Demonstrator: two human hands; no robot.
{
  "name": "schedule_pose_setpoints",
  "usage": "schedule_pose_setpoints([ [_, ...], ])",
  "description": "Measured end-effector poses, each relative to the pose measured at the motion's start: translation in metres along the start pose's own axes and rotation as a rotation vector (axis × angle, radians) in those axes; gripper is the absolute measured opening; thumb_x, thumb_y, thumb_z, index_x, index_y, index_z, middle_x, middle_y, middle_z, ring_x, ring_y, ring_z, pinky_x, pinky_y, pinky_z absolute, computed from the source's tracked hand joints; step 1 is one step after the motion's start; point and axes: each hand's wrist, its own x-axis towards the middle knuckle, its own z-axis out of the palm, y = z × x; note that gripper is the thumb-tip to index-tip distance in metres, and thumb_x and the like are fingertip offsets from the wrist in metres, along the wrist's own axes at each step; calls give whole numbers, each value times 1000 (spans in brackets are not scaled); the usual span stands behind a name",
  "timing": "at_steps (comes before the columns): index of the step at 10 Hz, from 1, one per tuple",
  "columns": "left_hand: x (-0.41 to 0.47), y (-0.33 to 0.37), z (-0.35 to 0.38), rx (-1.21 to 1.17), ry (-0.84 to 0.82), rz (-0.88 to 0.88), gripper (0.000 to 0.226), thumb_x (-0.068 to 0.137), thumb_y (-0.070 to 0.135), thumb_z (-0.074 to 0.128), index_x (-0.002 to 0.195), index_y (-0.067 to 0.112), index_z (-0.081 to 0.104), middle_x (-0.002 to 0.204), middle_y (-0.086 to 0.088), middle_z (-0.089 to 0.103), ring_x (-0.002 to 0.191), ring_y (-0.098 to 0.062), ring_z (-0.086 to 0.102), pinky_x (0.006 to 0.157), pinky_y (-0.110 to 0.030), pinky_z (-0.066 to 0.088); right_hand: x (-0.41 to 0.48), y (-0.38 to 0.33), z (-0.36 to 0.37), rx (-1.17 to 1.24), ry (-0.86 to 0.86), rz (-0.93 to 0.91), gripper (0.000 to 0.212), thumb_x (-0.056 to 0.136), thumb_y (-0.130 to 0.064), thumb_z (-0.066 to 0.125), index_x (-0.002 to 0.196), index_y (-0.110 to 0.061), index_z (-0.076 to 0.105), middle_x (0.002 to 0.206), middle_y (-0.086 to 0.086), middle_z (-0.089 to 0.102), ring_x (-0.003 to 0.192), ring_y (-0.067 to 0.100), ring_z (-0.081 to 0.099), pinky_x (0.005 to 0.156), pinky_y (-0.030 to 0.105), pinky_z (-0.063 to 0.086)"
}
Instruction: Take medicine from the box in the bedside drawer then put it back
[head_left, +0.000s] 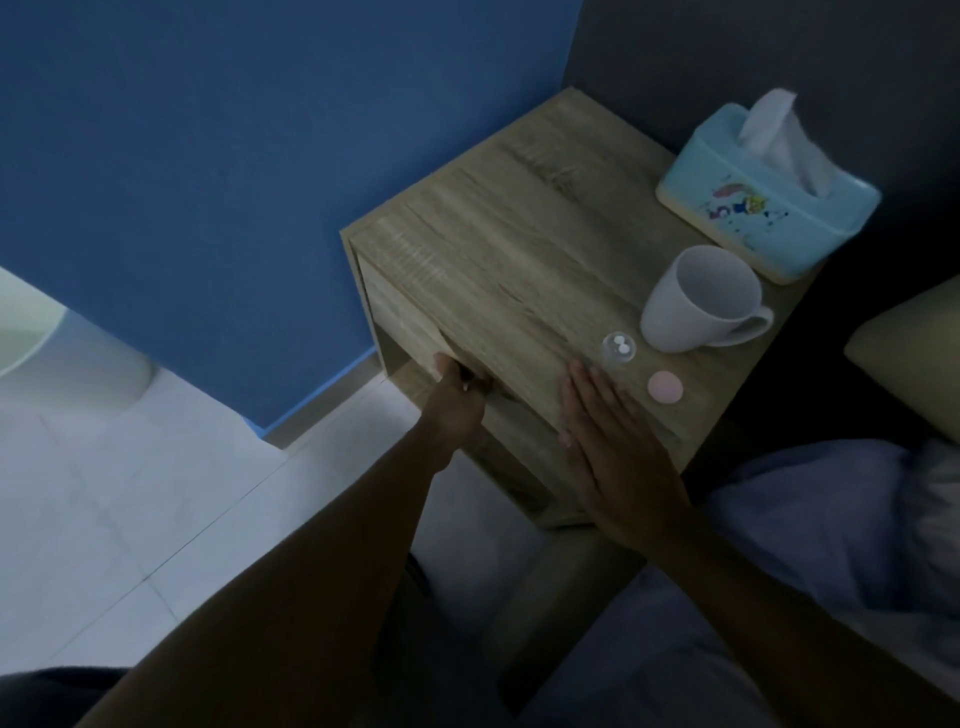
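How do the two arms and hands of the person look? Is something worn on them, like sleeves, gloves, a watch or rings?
Both forearms are bare, with no sleeves in view. The left hand and right hand wear no gloves. No watch or bracelet shows on either wrist. The dim light hides any rings.

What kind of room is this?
Most likely a bedroom: a wooden bedside cabinet stands against a blue wall, with a pillow and rumpled bedding beside it, and a tissue box on top.
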Motion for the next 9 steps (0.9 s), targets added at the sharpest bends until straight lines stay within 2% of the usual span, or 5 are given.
schedule_pose_setpoints([
  [1, -3, 3, -1, 36, 6, -11, 70, 95, 35, 49, 154, 26, 11, 152, -1, 40, 118, -10, 50, 89, -25, 41, 0, -1, -2, 2, -18, 4, 64, 104, -40, 14, 160, -10, 19, 168, 7, 11, 156, 19, 7, 127, 40, 10],
  [3, -18, 14, -13, 303, 71, -42, 66, 96, 40, 50, 154, 22, 22, 158, -7, 30, 140, -27, 36, 101, -35, 38, 0, 2, 1, 10, -14, -5, 63, 104, -41, 17, 160, -11, 19, 169, 7, 13, 156, 21, 9, 126, 44, 15],
  [6, -107, 62, -51, 461, 66, 108, 57, 98, 31, 51, 150, 19, 34, 154, -7, 38, 137, -23, 40, 101, -28, 35, 9, 3, -2, 8, -171, 24, 65, 105, -30, 27, 161, -14, -2, 170, 3, -9, 157, 21, -6, 123, 35, -3],
  [8, -170, 111, -79, 712, 128, 232, 56, 98, 31, 50, 149, 17, 34, 155, -6, 38, 139, -21, 40, 99, -19, 31, 16, -9, -63, 110, -313, -45, 63, 104, -23, 40, 161, -14, 14, 170, 4, 8, 156, 17, 7, 125, 32, 12],
  [9, -197, 136, -82, 803, 193, 317, 56, 99, 36, 46, 150, 18, 35, 156, -7, 37, 142, -23, 36, 113, -28, 28, 21, -20, -102, 202, -190, -58, 63, 103, -25, 40, 161, -19, 17, 167, 1, 24, 152, 16, 26, 121, 32, 25],
])
